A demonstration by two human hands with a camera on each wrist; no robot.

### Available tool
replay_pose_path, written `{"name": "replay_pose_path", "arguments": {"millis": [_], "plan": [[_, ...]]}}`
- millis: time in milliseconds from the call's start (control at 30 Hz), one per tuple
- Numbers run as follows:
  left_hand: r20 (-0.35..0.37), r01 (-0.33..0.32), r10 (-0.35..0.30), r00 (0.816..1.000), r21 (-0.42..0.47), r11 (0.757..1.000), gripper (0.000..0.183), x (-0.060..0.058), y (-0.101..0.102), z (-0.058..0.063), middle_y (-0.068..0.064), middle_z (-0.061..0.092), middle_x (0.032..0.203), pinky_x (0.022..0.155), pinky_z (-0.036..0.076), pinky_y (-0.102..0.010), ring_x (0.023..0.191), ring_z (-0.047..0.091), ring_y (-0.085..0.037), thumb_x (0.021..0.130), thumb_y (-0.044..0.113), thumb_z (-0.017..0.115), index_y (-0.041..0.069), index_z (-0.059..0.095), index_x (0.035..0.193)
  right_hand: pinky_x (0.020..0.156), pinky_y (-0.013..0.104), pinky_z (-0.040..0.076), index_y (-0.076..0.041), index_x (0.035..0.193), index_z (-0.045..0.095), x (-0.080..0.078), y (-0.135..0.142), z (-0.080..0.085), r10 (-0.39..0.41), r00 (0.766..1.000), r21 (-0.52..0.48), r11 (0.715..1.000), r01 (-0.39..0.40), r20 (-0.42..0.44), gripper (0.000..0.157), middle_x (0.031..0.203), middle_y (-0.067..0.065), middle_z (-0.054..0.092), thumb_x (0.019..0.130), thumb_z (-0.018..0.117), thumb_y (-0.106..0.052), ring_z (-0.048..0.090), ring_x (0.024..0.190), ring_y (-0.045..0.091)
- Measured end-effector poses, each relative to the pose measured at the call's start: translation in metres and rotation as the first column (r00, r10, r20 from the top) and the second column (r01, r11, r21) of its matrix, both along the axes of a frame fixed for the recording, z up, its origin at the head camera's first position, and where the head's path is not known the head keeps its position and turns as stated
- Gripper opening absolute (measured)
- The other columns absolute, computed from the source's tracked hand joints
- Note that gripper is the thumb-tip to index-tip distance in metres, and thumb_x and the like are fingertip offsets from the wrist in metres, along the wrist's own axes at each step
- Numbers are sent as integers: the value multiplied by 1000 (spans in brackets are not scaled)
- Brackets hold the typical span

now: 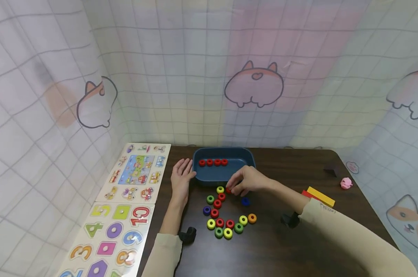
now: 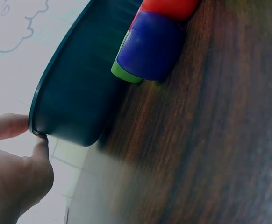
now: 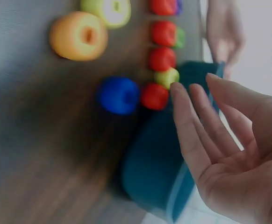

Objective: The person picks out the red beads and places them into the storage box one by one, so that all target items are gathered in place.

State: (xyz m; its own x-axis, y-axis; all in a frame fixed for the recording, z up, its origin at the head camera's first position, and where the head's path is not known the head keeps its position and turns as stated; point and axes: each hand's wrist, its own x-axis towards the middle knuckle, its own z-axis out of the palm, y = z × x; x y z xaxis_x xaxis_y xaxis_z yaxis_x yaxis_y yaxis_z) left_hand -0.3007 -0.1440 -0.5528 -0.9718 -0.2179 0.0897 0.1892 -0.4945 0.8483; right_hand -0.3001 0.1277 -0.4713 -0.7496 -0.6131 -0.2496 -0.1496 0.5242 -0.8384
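Observation:
The dark blue-green tray stands at the back of the table, with several red ring beads in a row inside. My left hand rests at its left end, fingers mostly straight; its thumb and a finger touch the rim in the left wrist view. Over the tray's near edge reaches my right hand. Its fingers extend close to a red bead, with a gap between them in the right wrist view. A yellow bead and a blue bead lie nearby.
More red, green, yellow and purple beads curve toward the front, ending near an orange bead. Puzzle boards lie at left. Yellow and red blocks and a pink pig figure are at right. A cloth wall stands behind.

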Motion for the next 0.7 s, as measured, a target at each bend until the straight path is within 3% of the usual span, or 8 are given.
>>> {"name": "replay_pose_path", "arguments": {"millis": [133, 267, 467, 700], "plan": [[-5, 1, -1, 1000, -19, 1000, 70, 1, -1, 2, -15, 42, 146, 109, 40, -35, 138, 41, -31, 82, -20, 59, 6, 35, 142, 64, 42, 61, -8, 103, 76, 11, 3, -17, 58, 998, 61, 997, -55, -38, 21, 98, 9, 74, 81, 78, -8, 71, 83, 17], [9, 1, 0, 1000, -16, 1000, 69, 0, -1, 2, -13, 44, 145, 109, 41, -34, 137, 43, -29, 83, -20, 59, 8, 36, 141, 63, 42, 61, -9, 101, 77, 21, 1, -29, 101, 994, 52, 994, -99, -36, 22, 95, 7, 75, 80, 80, -10, 72, 80, 16], [6, 4, -4, 1000, -17, 1000, 69, -1, -2, 2, -14, 43, 146, 106, 43, -32, 137, 43, -29, 83, -21, 59, 8, 37, 141, 59, 41, 61, -12, 98, 78, 40, -10, -41, 193, 981, 35, 980, -194, 16, 19, 87, 2, 75, 79, 82, -14, 72, 70, 24], [14, 13, -13, 1000, -27, 1000, 69, 1, -2, 1, -13, 43, 146, 107, 42, -31, 140, 38, -33, 84, -20, 58, 8, 35, 143, 56, 45, 60, -11, 97, 78, 51, -17, -46, 199, 976, -10, 980, -199, 91, 19, 88, 8, 75, 80, 77, -2, 71, 66, 33]]}}
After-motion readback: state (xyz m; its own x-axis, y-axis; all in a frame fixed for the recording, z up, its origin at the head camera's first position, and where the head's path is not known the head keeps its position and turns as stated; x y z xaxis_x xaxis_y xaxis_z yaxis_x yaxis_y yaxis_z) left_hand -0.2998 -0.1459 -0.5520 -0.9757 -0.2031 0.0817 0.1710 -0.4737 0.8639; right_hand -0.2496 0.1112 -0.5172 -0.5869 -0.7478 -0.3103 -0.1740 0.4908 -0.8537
